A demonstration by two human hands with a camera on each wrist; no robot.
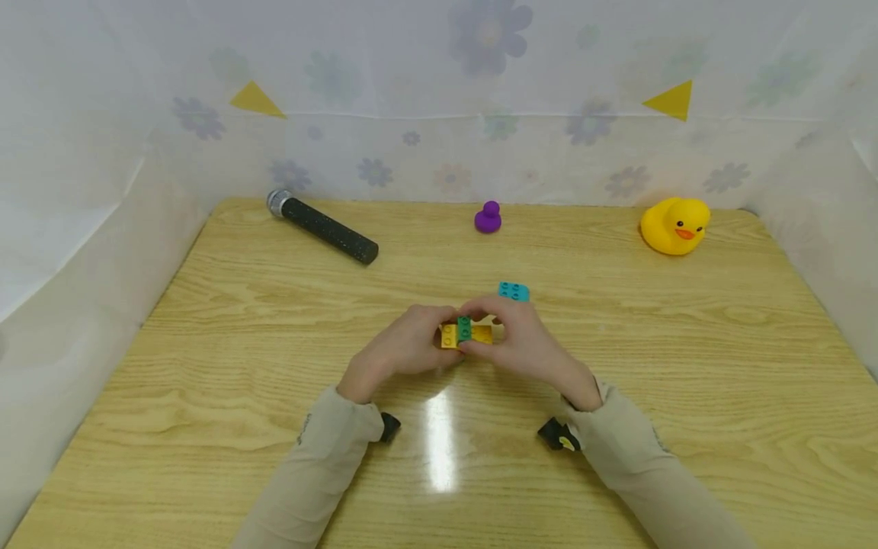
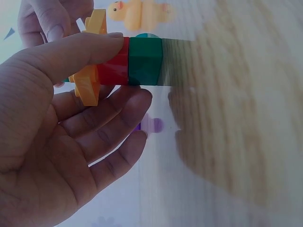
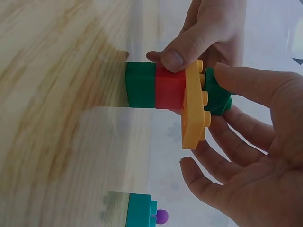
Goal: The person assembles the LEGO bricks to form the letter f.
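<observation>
A stack of toy bricks stands on the table: a green brick point(image 3: 140, 85) at the bottom, a red brick point(image 3: 170, 89) on it, and a flat yellow piece point(image 3: 191, 111) across the top. My left hand point(image 1: 414, 341) grips the stack, with its thumb on the red brick. Between the thumb and fingers of my right hand point(image 1: 517, 339) is a small green brick point(image 3: 217, 94), tilted over the yellow studs. Whether it touches them, I cannot tell. A turquoise brick point(image 1: 514, 291) lies just beyond my right hand.
Along the back of the wood-grain table point(image 1: 206, 320) are a black microphone point(image 1: 329, 229), a small purple duck point(image 1: 488, 219) and a large yellow duck point(image 1: 675, 226). A flowered white cloth point(image 1: 425, 91) hangs behind them.
</observation>
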